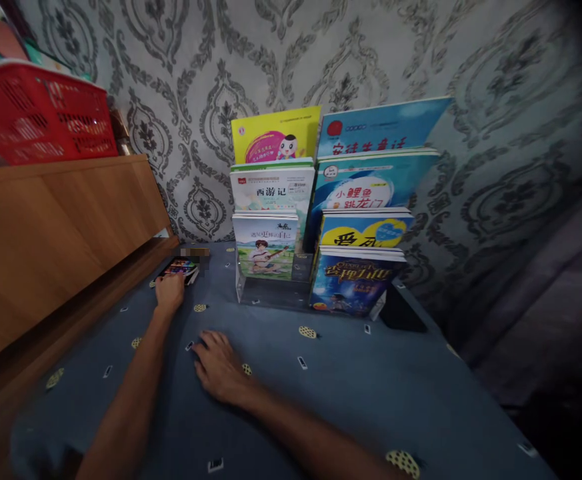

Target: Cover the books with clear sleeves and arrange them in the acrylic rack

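My left hand [169,292] reaches to the far left of the table, its fingers closed at the near edge of a small book [179,268] with a dark, colourful cover. That book lies flat, with white page edges showing on its right; whether others lie under it I cannot tell. Resting palm down on the cloth is my right hand [219,367], fingers loosely spread and nothing in them. Ahead of it stands a clear book rack [271,293] with books upright in stepped rows. A guitar-player book [265,250] is at its front left, a dark blue book [353,283] at its front right.
A blue patterned cloth [291,407] covers the table. Along the left runs a wooden cabinet [61,247], with a red basket [45,113] on top. Patterned wallpaper [211,67] backs the rack. A dark flat object [401,312] lies right of the rack.
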A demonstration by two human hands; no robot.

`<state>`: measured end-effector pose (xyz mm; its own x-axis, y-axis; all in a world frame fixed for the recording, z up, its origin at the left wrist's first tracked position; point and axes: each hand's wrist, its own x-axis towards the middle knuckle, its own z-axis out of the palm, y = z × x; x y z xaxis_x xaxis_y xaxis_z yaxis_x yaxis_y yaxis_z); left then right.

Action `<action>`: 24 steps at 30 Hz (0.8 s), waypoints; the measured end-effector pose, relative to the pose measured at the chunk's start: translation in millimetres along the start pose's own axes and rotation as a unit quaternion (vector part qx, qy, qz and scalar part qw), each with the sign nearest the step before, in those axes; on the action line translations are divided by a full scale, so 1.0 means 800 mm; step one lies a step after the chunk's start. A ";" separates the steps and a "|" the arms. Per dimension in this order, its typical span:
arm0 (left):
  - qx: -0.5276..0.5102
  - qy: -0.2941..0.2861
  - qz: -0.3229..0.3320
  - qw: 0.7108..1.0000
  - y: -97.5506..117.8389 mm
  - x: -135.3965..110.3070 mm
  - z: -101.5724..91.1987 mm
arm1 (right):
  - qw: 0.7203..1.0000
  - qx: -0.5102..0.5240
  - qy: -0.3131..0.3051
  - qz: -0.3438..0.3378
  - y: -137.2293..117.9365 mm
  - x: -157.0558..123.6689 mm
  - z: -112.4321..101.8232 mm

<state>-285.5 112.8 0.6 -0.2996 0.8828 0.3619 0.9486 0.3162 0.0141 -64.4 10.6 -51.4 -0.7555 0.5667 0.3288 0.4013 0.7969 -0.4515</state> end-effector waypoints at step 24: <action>-0.077 -0.042 -0.103 0.991 -0.001 -0.054 0.021 | 0.980 0.155 0.082 0.090 0.013 0.009 0.006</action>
<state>-275.1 80.4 -30.9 -0.4896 0.8328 0.2581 0.8690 0.4418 0.2230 -68.4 22.0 -57.7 -0.5839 0.7379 0.3384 0.3236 0.5938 -0.7367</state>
